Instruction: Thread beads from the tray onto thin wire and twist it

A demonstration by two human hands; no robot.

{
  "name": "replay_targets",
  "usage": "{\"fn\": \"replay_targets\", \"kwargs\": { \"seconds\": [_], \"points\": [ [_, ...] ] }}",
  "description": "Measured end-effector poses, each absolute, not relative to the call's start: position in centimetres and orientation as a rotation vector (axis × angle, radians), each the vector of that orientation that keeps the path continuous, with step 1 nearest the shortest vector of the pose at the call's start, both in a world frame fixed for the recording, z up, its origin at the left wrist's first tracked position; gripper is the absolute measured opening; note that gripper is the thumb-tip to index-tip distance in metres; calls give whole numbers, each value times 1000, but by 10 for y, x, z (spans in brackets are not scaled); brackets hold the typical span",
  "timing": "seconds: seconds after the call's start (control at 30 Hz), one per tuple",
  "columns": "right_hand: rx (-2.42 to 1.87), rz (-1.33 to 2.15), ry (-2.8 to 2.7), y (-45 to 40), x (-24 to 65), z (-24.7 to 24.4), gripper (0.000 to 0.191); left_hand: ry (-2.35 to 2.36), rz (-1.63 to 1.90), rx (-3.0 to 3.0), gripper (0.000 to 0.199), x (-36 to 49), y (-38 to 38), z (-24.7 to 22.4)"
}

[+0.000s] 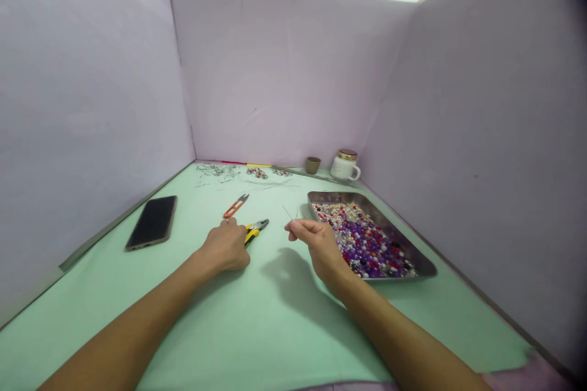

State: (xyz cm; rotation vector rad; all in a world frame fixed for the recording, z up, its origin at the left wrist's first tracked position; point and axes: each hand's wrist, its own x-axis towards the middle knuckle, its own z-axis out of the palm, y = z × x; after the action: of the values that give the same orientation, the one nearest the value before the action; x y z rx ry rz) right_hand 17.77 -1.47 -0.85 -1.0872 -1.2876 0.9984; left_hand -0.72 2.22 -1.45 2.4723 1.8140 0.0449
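My left hand [226,245] is low over the table, its fingers curled around the handles of yellow-and-black pliers [257,231]; the grip itself is partly hidden under the hand. Just beyond its knuckles lie orange thread snips [236,206], blades pointing away. Thumb and forefinger of my right hand [318,244] pinch a thin wire [287,212], which sticks up to the left from the fingertips. Beside that hand stands a metal tray [398,226] of mixed beads [367,243], mostly purple, red, white and clear.
A phone [153,222] lies at the left. Along the back are scattered thin wire pieces [217,171], small beaded pieces [257,173], a small brown cup [312,165] and a lidded white mug [343,166]. Pale panels [293,73] enclose the green table [257,330] at the back and both sides.
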Motion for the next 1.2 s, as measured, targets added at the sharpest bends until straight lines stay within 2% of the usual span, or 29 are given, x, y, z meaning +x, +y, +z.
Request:
{"fn": "replay_targets", "kwargs": {
  "seconds": [0.17, 0.37, 0.43, 1.2],
  "points": [
    [-1125, 924, -1260, -14, 183, 1, 22, 1592, 250, 2253, 20, -8, 27, -10],
    [-1136, 837, -1235, -10, 193, 9, 22, 1162, 533, 1993, 50, -10, 17, 17],
    [-1112, 825, -1228, -8, 195, 10, 23, 1102, 542, 2052, 52, -8, 12, 23],
    [-1138, 850, -1250, -12, 192, 11, 23, 1061, 540, 2189, 39, 9, -3, 16]
  ]
}}
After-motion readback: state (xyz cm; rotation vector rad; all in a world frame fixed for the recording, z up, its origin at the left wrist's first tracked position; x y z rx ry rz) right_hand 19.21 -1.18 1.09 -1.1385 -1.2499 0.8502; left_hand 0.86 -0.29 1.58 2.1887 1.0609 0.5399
